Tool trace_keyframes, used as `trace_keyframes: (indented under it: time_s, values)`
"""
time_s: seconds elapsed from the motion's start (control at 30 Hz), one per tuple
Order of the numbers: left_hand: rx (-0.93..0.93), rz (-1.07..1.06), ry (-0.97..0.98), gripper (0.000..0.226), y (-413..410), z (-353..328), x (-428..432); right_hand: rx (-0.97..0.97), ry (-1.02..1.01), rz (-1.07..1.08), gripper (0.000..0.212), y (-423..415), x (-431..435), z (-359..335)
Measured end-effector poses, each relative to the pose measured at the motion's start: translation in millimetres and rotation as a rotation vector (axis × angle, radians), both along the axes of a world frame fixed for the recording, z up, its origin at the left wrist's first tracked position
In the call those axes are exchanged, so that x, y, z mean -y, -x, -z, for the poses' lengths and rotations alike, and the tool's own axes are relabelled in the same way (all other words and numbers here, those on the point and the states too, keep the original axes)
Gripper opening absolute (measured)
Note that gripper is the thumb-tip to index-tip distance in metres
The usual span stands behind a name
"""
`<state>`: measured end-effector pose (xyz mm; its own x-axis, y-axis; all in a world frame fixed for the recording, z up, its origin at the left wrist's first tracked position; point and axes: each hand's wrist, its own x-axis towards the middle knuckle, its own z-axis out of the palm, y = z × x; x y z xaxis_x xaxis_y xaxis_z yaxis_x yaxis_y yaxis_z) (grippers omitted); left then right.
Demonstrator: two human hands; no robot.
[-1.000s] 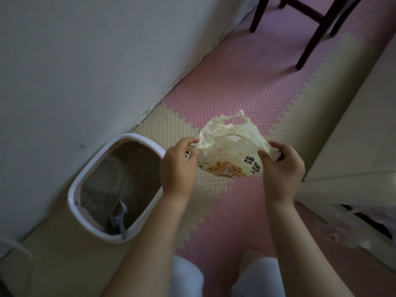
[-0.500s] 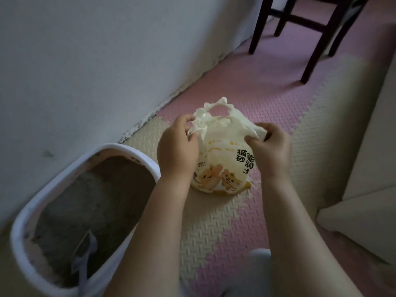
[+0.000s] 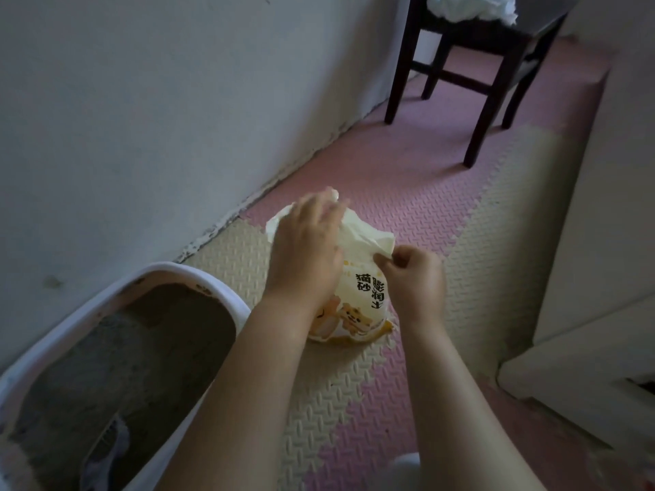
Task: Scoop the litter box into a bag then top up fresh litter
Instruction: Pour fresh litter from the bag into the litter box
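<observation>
Left hand (image 3: 304, 249) now spread over the crumpled top of the pale yellow printed plastic litter bag (image 3: 358, 288), fingers loosely draped on the film, blurred, so cannot tell whether gripping or merely pressing; right hand (image 3: 413, 281) clenched, pinching a fold of the bag's upper edge just beside the left. Changed from a moment ago: bag no longer held up between both hands but lowered and resting on the cream and pink foam floor mat (image 3: 443, 221), its base flattened there. Judged as the bag being set down and its mouth worked open, ready to receive scoopings. White oval litter box (image 3: 212, 292) just left of the bag, near the left forearm, grey litter inside, pale slotted plastic scoop (image 3: 106, 451) lying at its near end, untouched. Further off, dark wooden chair (image 3: 475, 76) by the wall.
</observation>
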<state>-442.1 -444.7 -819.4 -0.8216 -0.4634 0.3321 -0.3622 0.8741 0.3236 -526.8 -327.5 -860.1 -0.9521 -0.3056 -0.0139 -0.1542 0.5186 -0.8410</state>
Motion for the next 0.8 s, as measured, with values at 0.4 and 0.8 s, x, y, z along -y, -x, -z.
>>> trace_keyframes:
  time_s: [0.4, 0.8]
  values:
    - [0.130, 0.290, -0.088, 0.043, 14, 19, 11, -0.010, 0.020, -0.074, 0.027, 2, 7, 5]
    - [-0.034, 0.009, -0.091, 0.016, 0, 22, 36, 0.076, 0.015, -0.096, 0.017, 3, 16, 20]
